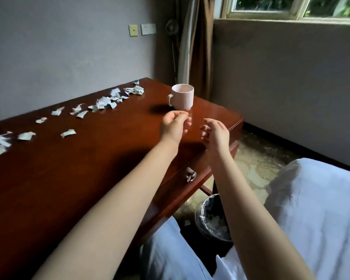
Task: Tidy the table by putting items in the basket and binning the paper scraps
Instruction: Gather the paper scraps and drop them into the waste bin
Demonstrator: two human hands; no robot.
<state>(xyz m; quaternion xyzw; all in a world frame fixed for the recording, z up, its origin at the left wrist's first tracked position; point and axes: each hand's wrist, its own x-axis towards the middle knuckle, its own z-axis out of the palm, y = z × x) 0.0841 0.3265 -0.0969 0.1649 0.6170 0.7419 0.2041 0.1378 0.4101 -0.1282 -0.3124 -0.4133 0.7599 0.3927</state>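
Note:
A pink ribbed mug point(182, 97) stands upright near the far right corner of the dark wooden table point(79, 168). Torn paper scraps point(103, 104) lie in a line along the table's far side, from the far corner to the left edge. My left hand point(175, 125) hovers just in front of the mug with loosely curled fingers and holds nothing. My right hand point(215, 133) hangs beside it over the table's right edge, fingers relaxed and empty. A black bin point(212, 217) lined with a bag holds paper scraps on the floor below the table.
A white bed cover point(315, 209) fills the lower right. A drawer handle point(190, 174) juts from the table's front. Curtains point(196, 47) hang in the corner behind the mug. A paper scrap lies on the floor by the bin. No basket is in view.

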